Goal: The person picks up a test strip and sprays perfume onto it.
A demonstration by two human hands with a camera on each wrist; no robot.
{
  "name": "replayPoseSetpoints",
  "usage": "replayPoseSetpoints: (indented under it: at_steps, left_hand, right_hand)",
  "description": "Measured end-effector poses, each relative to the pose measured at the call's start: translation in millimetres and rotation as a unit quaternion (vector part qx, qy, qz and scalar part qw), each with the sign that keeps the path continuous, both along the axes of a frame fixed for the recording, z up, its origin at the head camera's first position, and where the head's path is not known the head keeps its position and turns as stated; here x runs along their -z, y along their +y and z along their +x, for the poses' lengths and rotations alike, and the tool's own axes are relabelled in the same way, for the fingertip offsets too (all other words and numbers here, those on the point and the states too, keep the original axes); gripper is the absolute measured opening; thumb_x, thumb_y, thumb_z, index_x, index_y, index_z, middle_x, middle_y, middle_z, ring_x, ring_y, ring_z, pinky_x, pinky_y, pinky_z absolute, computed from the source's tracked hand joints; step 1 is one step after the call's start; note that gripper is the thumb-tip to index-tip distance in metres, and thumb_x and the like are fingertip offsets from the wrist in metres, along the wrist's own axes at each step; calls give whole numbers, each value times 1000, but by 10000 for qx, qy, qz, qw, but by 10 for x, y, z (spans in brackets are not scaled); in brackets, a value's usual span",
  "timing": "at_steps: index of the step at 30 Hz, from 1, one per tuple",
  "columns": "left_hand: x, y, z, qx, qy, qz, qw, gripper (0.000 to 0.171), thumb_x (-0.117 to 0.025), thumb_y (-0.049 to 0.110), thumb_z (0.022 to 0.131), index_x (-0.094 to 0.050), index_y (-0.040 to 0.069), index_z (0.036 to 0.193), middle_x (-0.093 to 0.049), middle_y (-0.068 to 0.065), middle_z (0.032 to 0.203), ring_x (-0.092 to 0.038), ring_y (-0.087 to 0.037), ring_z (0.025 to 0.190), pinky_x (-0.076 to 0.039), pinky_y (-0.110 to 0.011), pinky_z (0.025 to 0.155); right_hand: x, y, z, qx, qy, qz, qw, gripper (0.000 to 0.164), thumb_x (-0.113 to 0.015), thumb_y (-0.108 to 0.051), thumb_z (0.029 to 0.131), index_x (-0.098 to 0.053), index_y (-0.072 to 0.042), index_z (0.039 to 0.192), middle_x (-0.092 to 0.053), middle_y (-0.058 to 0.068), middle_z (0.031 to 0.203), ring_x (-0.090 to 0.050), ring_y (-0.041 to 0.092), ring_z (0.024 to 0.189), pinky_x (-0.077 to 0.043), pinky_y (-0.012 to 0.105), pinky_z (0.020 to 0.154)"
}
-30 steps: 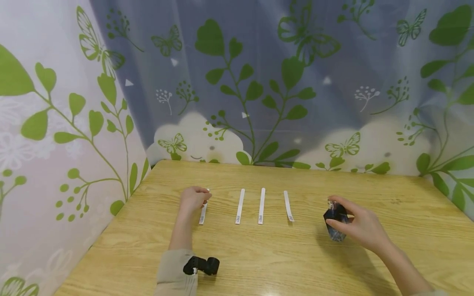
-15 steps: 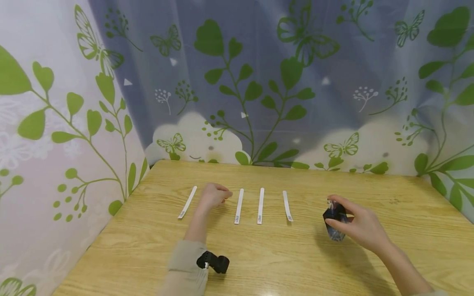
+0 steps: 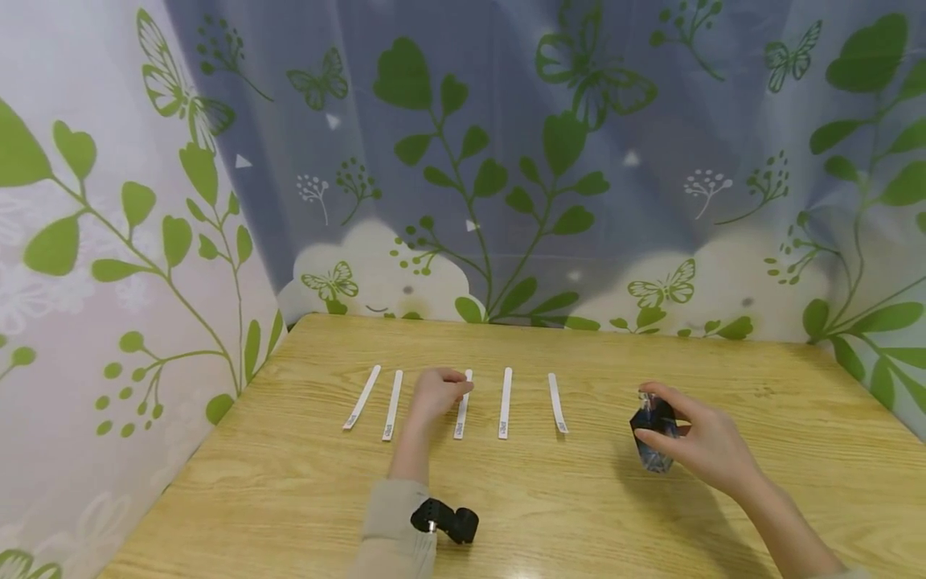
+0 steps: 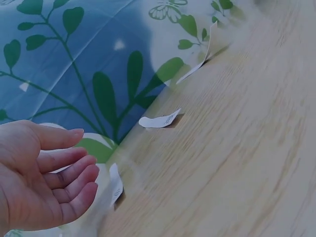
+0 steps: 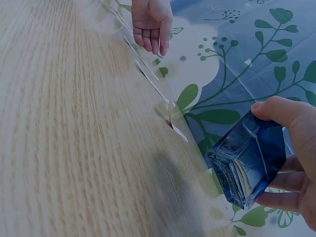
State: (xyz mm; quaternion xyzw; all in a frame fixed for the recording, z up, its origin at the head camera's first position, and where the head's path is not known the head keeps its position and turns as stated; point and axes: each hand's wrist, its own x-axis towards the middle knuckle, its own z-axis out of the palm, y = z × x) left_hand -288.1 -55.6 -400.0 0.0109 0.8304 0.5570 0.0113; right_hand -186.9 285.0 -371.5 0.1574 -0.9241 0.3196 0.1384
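Several white paper test strips lie in a row on the wooden table, each with small print at its near end. In the head view my left hand (image 3: 440, 392) is over the upper part of the middle strip (image 3: 460, 420); contact cannot be told. In the left wrist view its fingers (image 4: 74, 170) are loosely bent and hold nothing. Left of it are two strips, the outermost (image 3: 362, 397) slanted. To its right are a straight strip (image 3: 505, 404) and a curled one (image 3: 557, 404). My right hand (image 3: 712, 442) grips a dark blue glass perfume bottle (image 3: 654, 457) above the table.
The wooden table (image 3: 564, 507) reaches back to a blue curtain (image 3: 325, 177) printed with leaves and butterflies. A pale patterned curtain (image 3: 130, 314) runs along the left edge. A black camera (image 3: 444, 521) is strapped on my left sleeve (image 3: 396, 523).
My left hand has moved right, from the second strip to the middle one, uncovering the two leftmost strips. The right hand and perfume bottle stay in place. The head view shifts slightly.
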Motion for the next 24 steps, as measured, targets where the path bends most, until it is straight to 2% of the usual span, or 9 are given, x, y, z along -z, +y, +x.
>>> replayPoseSetpoints:
  at_steps: [6,9,11,17,24]
  left_hand:
    - [73,39,32,-387,-97,234,9989,23,-67,11,84,-66,-6,100,-63,-10,84,-56,-18,72,-44,-24,60]
    - [98,54,34,-645,-168,454,9967,24,-67,9,83,-66,-7,101,-63,-12,82,-57,-20,72,-45,-25,60]
    - [116,65,27,-816,-142,444,9956,23,-68,8,82,-66,-7,100,-64,-14,83,-59,-22,75,-47,-27,62]
    - [151,112,53,-1092,-74,-185,9938,18,-71,5,77,-67,-6,90,-64,-16,91,-59,-30,85,-51,-38,71]
    - [145,170,58,-1154,-22,-902,9892,16,-75,2,71,-65,-4,82,-63,-14,83,-59,-30,79,-51,-39,69]
  right_hand:
    - [16,1,-1,3,-1,32,10000,59,-72,-31,82,-50,-10,132,-50,20,130,-57,38,102,-54,35,68]
    - [17,0,0,24,-1,26,10000,59,-72,-31,82,-50,-11,133,-50,20,131,-57,37,102,-54,35,69]
    - [8,1,4,36,-10,9,10000,60,-71,-32,82,-49,-11,133,-50,21,130,-58,38,100,-54,35,69]
    - [7,11,13,75,-43,-7,10000,59,-71,-32,82,-49,-12,133,-50,20,130,-58,37,100,-54,35,69]
    - [27,22,10,19,83,59,9999,59,-73,-29,81,-50,-10,132,-52,20,129,-58,37,100,-54,31,67]
